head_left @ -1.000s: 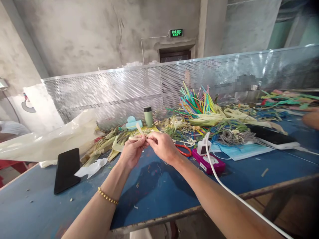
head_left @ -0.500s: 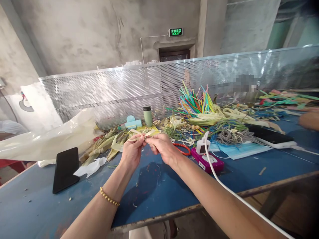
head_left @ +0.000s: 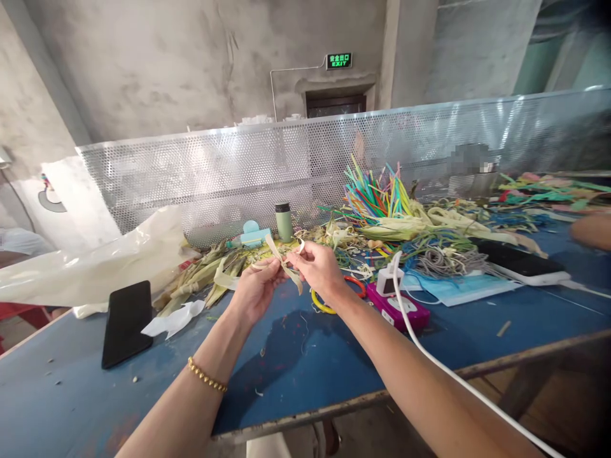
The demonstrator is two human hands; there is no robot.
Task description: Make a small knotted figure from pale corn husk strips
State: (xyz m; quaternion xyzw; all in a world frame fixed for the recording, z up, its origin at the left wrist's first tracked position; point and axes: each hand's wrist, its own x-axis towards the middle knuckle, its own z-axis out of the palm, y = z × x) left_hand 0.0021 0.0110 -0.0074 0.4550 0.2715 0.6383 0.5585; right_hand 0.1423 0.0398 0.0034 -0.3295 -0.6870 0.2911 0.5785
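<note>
Above the middle of the blue table, my left hand (head_left: 258, 289) and my right hand (head_left: 322, 270) are close together. Between their fingertips is a pale corn husk strip (head_left: 273, 247), its ends crossing and sticking out. My left thumb and fingers pinch it from the left. On the other side, my right thumb and forefinger pinch the strip too, with one end curling up by the thumb. Under my right wrist lie a yellow loop (head_left: 323, 305) and a red loop (head_left: 356, 284), partly hidden.
Left stand a black phone (head_left: 126, 324), white paper scrap (head_left: 174, 319) and dried husks (head_left: 191, 286). Behind are a green bottle (head_left: 284, 222) and colourful stems (head_left: 377, 191). Right are a purple box (head_left: 398, 308) with white cable, a face mask (head_left: 470, 289) and another person's blurred hand (head_left: 592, 230).
My right hand has lifted and turned a little. The strip's ends now cross upward and downward between my fingers. The yellow loop has come into view beneath my right wrist.
</note>
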